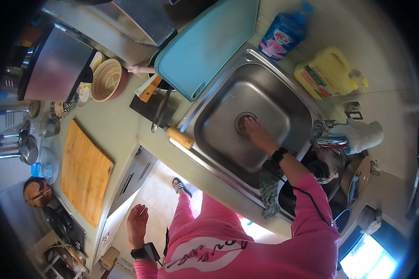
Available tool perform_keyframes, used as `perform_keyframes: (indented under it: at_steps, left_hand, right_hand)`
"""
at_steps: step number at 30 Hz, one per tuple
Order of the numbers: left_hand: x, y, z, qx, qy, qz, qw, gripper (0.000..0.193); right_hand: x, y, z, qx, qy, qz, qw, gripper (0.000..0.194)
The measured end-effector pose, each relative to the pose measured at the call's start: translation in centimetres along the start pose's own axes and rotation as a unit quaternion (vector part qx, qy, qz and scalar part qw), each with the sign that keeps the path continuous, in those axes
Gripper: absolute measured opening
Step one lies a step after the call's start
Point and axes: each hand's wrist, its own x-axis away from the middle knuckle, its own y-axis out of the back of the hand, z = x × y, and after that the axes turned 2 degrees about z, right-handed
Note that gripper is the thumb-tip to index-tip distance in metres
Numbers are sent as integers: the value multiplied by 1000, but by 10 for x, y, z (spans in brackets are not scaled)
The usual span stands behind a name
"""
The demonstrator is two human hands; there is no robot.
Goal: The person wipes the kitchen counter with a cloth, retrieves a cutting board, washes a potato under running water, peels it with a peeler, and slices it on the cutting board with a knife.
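Note:
Inside the stainless steel sink basin [225, 101], my right hand [256, 132] reaches down with its fingertips over the round drain strainer [243, 122]. Those fingers partly hide the strainer, and whether they grip it does not show. My left hand [137, 220] hangs free above the floor, between the counter and my body, palm up with the fingers slightly curled and nothing in them. Next to my right wrist, a green patterned cloth [269, 195] drapes over the sink's near rim. A chrome faucet [330, 139] wrapped in a white cloth stands to the right of the basin.
A cleaver [178, 136] lies at the sink's left rim. A blue cutting board [206, 48] leans behind it. A blue pump bottle [279, 38] and a yellow jug [321, 75] stand beyond the basin. Leftward are a wooden board [85, 174] and a plastic colander [106, 80].

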Motion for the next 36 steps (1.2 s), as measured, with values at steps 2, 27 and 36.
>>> perform_keyframes:
  at_steps: [2, 27, 36]
  left_hand:
    - [-7, -3, 5, 2, 7, 9, 1000, 29]
    - [-9, 9, -7, -5, 14, 7, 1000, 28]
    - [-44, 11, -53, -142, -47, 63, 987, 24]
  right_hand:
    - [12, 3, -13, -8, -7, 31, 999, 36]
    - [-24, -7, -6, 153, 46, 107, 981, 11]
    - [21, 48, 32, 73, -63, -104, 990, 10]
